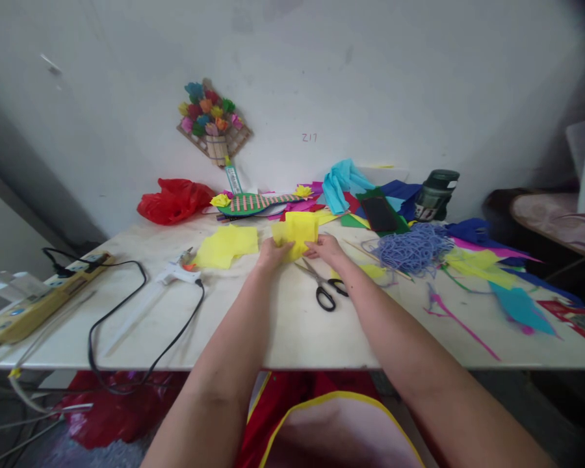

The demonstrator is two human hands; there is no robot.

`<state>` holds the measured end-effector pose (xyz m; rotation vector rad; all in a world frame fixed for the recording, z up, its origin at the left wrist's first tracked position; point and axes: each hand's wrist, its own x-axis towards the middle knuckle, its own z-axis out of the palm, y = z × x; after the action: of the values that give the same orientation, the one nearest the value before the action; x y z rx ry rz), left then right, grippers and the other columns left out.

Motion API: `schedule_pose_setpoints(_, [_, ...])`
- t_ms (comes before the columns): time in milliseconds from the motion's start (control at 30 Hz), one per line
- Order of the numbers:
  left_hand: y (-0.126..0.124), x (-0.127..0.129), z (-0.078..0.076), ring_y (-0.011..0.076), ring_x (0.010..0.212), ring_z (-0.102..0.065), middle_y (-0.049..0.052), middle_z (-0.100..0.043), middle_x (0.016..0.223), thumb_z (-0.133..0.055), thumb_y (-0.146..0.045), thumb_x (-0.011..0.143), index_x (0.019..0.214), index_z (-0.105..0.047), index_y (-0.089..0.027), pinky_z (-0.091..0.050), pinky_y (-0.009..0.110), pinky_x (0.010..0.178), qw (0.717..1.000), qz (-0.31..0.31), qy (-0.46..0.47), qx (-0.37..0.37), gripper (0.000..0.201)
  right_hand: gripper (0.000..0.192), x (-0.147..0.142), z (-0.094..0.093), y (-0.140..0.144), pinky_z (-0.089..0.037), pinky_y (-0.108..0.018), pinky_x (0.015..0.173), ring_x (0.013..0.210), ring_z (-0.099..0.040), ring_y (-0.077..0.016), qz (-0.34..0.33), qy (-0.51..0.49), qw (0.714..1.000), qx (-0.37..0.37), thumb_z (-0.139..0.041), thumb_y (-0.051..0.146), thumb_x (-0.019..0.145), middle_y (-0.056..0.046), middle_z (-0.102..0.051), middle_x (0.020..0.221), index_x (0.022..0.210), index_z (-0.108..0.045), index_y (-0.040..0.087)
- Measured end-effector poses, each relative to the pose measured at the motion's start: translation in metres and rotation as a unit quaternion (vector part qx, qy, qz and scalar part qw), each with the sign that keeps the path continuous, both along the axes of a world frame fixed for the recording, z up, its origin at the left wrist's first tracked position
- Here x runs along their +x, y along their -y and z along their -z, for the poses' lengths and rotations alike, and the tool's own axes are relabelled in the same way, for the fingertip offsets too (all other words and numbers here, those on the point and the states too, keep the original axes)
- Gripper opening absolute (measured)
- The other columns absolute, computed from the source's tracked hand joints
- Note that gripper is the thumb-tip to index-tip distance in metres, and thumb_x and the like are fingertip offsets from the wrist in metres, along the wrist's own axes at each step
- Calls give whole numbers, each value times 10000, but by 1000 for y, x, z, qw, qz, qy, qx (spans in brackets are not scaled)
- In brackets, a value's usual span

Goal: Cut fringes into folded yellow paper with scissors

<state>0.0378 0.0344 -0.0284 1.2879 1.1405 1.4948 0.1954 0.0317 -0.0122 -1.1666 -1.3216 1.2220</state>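
Hands: left hand (274, 251), right hand (325, 247) both pinching yellow material (302, 229) | scissors (318, 279): on table (302, 338), nearby

mark (309, 138) on wall (292, 78): "Z17" or "217" | red card (572, 318): QR-like code | jar (436, 194) lbl: illeg.

wall (394, 84): pale grey, scuffed | table (292, 341): white-topped, against wall | floor (509, 398): dark grey | light: soft
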Motion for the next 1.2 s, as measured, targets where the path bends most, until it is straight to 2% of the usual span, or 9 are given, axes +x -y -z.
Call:
schedule_pose_setpoints(300, [3,-4,-3,252,818,-623,150,-653,925,-766,-363,470,878,-645,-98,-478,403,775,998,51,26,-30,501,33,2,-3,3,-511,-196,462,495,-630,-134,-13,0,1000,-16,-593,122,747,-33,-634,526,744,-567,103])
schedule_pose_setpoints(567, [10,-4,-7,257,832,-619,141,-653,926,-757,-336,510,935,-628,-100,-472,398,789,990,116,71,-26,503,38,4,-3,4,-499,-199,421,478,-623,-142,-26,-13,999,-13,-602,129,740,-33,-637,534,743,-575,103])
schedule_pose_setpoints(1033, [10,-5,-6,246,894,-601,100,-668,906,-754,-311,520,944,-636,-143,-448,419,831,988,135,77,-27,471,37,4,-7,10,-492,-208,418,435,-604,-145,-35,-20,999,-32,-578,130,754,-41,-614,458,726,-564,111])
schedule_pose_setpoints(1200, [9,-6,-5,233,859,-612,97,-667,912,-754,-302,521,932,-638,-146,-455,413,824,987,135,80,-32,455,127,6,-7,12,-485,-215,414,448,-607,-154,-46,-27,998,-25,-640,211,717,-43,-615,472,715,-558,114])
